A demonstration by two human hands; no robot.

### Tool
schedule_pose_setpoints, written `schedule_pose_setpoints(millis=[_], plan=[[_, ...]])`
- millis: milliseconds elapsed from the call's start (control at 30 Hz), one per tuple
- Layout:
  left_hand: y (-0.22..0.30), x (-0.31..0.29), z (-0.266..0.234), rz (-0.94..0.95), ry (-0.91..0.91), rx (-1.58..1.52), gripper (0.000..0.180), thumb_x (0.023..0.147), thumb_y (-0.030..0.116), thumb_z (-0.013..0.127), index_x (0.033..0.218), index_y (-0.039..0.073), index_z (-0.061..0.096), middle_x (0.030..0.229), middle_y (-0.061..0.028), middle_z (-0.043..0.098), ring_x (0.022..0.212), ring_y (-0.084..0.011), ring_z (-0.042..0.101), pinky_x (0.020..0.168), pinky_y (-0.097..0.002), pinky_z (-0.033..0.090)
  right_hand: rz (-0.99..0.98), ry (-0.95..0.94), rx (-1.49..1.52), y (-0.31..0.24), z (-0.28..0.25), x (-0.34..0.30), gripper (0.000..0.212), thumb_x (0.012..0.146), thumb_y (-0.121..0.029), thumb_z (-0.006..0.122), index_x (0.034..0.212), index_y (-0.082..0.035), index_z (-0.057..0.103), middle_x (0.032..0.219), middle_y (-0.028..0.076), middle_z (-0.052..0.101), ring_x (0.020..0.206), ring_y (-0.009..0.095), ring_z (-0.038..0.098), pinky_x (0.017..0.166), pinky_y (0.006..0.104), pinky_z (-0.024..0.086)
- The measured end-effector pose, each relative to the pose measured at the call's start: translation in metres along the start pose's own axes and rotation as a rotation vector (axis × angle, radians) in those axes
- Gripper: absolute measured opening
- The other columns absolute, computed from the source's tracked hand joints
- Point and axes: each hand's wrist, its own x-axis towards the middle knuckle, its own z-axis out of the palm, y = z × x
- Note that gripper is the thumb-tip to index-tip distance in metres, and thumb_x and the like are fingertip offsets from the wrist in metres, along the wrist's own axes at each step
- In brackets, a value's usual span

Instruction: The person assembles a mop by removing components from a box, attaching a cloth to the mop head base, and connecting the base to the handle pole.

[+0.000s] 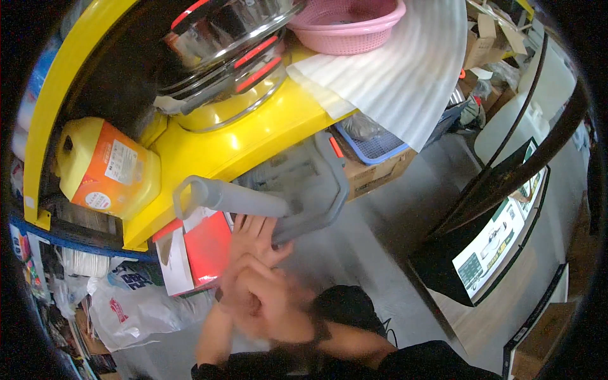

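Observation:
Below the yellow shelf, my left hand (256, 237) reaches up with fingers stretched out. Its fingertips lie beside a grey tube-shaped plastic part (244, 199) and the rim of a grey see-through plastic bin (326, 212). Whether they press on either, I cannot tell. A red and white box (206, 253) sits just left of this hand. My right hand (263, 301) crosses over the left wrist and the back of the left hand. Motion smears the right hand, so its fingers and anything in them cannot be made out.
A yellow shelf (209, 149) holds stacked glass-like pots (231, 38), a pink basket (348, 31) and a yellow jug (111, 168). White foam sheet (392, 69) hangs over its edge. A blue basket (373, 149), white plastic bag (136, 310) and lit screen (500, 234) stand around.

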Motion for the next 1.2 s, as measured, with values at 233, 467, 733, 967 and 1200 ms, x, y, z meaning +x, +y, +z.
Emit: schedule_pose_setpoints(millis=[233, 467, 733, 967, 1200], plan=[[0.035, 0.011, 0.009, -0.029, 0.01, -0.038, 0.069, 0.066, 0.046, 0.079, 0.114, 0.0, 0.061, 0.115, -0.0209, 0.055, 0.114, -0.0422, 0.049, 0.1, -0.0503, 0.04, -0.095, 0.119, -0.095, 0.012, -0.004, 0.0, 0.035, 0.062, 0.002, 0.069, 0.07, -0.005, 0.036, 0.083, 0.012, 0.047, 0.07, 0.024, 0.045, 0.062, 0.0288, 0.036], [0.041, -0.016, -0.041, 0.053, -0.137, -0.209, 0.064, 0.066, 0.038, 0.074, 0.117, 0.002, 0.057, 0.116, -0.0209, 0.053, 0.11, -0.04, 0.049, 0.096, -0.0475, 0.041, -0.288, 0.14, -0.215, -0.015, -0.03, 0.003, 0.027, 0.064, -0.005, 0.069, 0.075, -0.006, 0.044, 0.087, 0.014, 0.056, 0.069, 0.021, 0.052, 0.064, 0.0303, 0.042], [0.035, -0.043, -0.007, -0.015, -0.042, -0.11, 0.064, 0.07, 0.043, 0.077, 0.117, 0.004, 0.06, 0.113, -0.0191, 0.055, 0.106, -0.0411, 0.054, 0.091, -0.0487, 0.048, -0.069, 0.365, -0.593, -0.073, -0.109, 0.012, 0.016, 0.077, -0.006, 0.064, 0.09, -0.001, 0.055, 0.081, 0.001, 0.05, 0.065, 0.007, 0.044, 0.059, 0.0216, 0.036], [0.061, -0.003, -0.029, -0.266, 0.154, -0.659, 0.045, 0.077, 0.025, 0.078, 0.111, 0.002, 0.061, 0.112, -0.0178, 0.062, 0.104, -0.0336, 0.06, 0.087, -0.0431, 0.049, 0.326, 0.495, -0.33, -0.036, -0.138, 0.011, 0.008, 0.093, -0.008, 0.06, 0.09, -0.004, 0.055, 0.067, -0.004, 0.051, 0.056, 0.004, 0.045, 0.05, 0.0216, 0.037], [0.079, 0.027, -0.073, -0.379, 0.289, -0.961, 0.029, 0.081, 0.014, 0.076, 0.103, 0.0, 0.063, 0.1, -0.0104, 0.068, 0.097, -0.0192, 0.063, 0.089, -0.0342, 0.047, 0.177, 0.548, -0.314, -0.026, -0.129, 0.036, 0.012, 0.097, -0.016, 0.059, 0.095, -0.005, 0.054, 0.07, -0.003, 0.053, 0.055, 0.004, 0.047, 0.048, 0.0211, 0.038]])
